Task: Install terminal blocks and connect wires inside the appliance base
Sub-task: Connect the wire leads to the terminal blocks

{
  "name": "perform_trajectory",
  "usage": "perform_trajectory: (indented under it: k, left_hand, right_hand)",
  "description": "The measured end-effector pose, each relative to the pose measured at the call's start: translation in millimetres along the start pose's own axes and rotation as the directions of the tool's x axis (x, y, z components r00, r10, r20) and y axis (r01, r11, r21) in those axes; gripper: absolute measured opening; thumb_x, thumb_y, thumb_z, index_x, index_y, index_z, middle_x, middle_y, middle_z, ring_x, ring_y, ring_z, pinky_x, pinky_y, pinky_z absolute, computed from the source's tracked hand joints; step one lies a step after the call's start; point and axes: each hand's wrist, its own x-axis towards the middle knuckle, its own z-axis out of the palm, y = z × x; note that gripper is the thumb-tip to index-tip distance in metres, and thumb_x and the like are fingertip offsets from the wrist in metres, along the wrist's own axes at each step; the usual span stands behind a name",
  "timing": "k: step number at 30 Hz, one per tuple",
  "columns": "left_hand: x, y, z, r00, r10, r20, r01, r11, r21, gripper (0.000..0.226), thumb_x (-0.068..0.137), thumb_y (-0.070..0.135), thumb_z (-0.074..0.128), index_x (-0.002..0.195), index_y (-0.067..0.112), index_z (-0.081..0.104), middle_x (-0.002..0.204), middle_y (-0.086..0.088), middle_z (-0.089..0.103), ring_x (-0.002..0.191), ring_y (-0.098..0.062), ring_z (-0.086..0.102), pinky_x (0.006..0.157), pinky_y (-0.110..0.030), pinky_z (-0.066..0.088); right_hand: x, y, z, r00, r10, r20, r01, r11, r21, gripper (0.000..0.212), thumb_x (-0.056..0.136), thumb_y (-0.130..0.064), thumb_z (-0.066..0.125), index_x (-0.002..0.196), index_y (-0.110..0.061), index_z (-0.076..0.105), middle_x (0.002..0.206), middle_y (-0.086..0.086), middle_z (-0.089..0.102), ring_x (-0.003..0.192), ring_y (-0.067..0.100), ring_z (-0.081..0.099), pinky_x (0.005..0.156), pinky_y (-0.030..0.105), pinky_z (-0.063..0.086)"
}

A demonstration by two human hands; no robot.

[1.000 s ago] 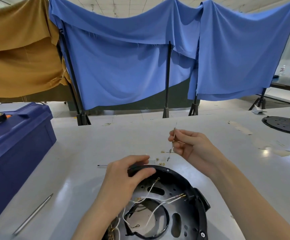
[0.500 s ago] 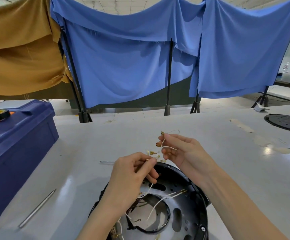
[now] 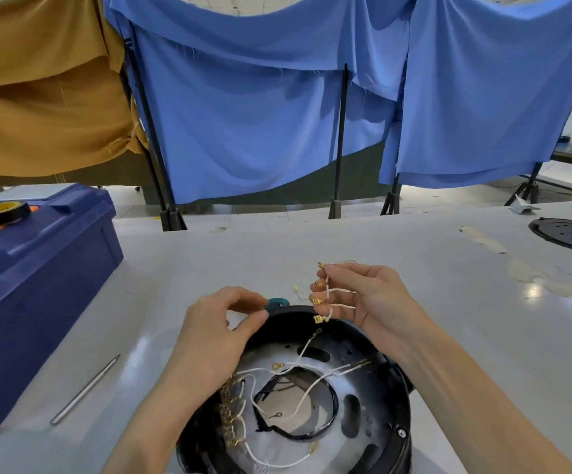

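A round black appliance base point(image 3: 377, 436) lies on the white table in front of me, with loose white wires point(image 3: 305, 398) and brass terminals inside it. My right hand point(image 3: 363, 299) is raised over the base's far rim and grips several short white wires with brass terminals point(image 3: 318, 301) at their ends, threaded between the fingers. My left hand point(image 3: 216, 330) hovers at the far left rim with thumb and forefinger curled close together; what they pinch cannot be made out. A small teal part point(image 3: 276, 302) lies just beyond its fingertips.
A dark blue toolbox point(image 3: 38, 285) with a tape roll point(image 3: 0, 213) on its lid stands at the left. A thin metal rod point(image 3: 86, 388) lies on the table point(image 3: 209, 254) beside it. A black round lid point(image 3: 568, 234) sits far right. Blue and tan cloths hang behind.
My right hand has turned and now shows the terminal wires spread between its fingers. My left hand lifted from the base's rim and curled its fingertips. The camera tilted down and closer.
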Motion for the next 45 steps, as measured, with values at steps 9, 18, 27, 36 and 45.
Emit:
perform_trajectory:
  k: [9, 18, 27, 36, 45]
  left_hand:
    - [-24, -29, 10, 0.97, -0.243, -0.005, 0.231, 0.928, -0.293, 0.027, 0.099, 0.014, 0.051, 0.1, 0.031, 0.071, 0.095, 0.018, 0.074, 0.094, 0.002, 0.067, 0.086, -0.021, 0.049]
    - [-29, -9, 35, 0.899, -0.419, -0.129, 0.271, 0.762, -0.589, 0.029, 0.101, 0.007, 0.039, 0.103, 0.015, 0.066, 0.094, 0.001, 0.076, 0.093, -0.011, 0.071, 0.091, -0.036, 0.053]
    - [-36, -2, 34, 0.903, -0.43, -0.019, 0.322, 0.704, -0.633, 0.027, 0.093, 0.0, 0.052, 0.101, 0.016, 0.072, 0.099, 0.004, 0.075, 0.1, -0.011, 0.069, 0.096, -0.038, 0.051]
    - [-47, -13, 31, 0.941, -0.324, -0.104, 0.28, 0.911, -0.302, 0.025, 0.096, 0.019, 0.053, 0.086, 0.027, 0.074, 0.078, 0.012, 0.073, 0.081, -0.01, 0.067, 0.081, -0.04, 0.054]
    - [-49, -16, 34, 0.941, -0.314, -0.123, 0.255, 0.901, -0.352, 0.031, 0.096, 0.021, 0.054, 0.075, 0.035, 0.072, 0.075, 0.014, 0.072, 0.075, -0.008, 0.066, 0.072, -0.031, 0.051]
  right_hand:
    - [-14, 13, 11, 0.969, 0.214, 0.126, -0.171, 0.943, -0.284, 0.014, 0.087, -0.001, 0.068, 0.088, 0.013, 0.068, 0.08, 0.028, 0.071, 0.055, 0.027, 0.069, 0.049, 0.027, 0.056]
    - [-27, 21, 22, 0.969, 0.24, 0.057, -0.185, 0.86, -0.475, 0.009, 0.087, 0.0, 0.068, 0.082, 0.009, 0.067, 0.063, 0.021, 0.066, 0.062, 0.033, 0.072, 0.051, 0.03, 0.057]
    - [-35, 20, 27, 0.966, 0.243, 0.092, -0.134, 0.768, -0.626, 0.011, 0.088, -0.001, 0.068, 0.085, 0.009, 0.067, 0.066, 0.023, 0.069, 0.065, 0.037, 0.073, 0.056, 0.033, 0.06]
    - [-30, 43, 34, 0.965, 0.258, 0.052, -0.165, 0.748, -0.643, 0.011, 0.09, 0.0, 0.064, 0.085, 0.009, 0.064, 0.064, 0.023, 0.07, 0.071, 0.043, 0.071, 0.062, 0.039, 0.062]
    - [-30, 48, 38, 0.977, 0.214, 0.008, -0.163, 0.766, -0.621, 0.01, 0.087, 0.002, 0.065, 0.084, 0.011, 0.065, 0.057, 0.019, 0.066, 0.057, 0.034, 0.071, 0.052, 0.032, 0.058]
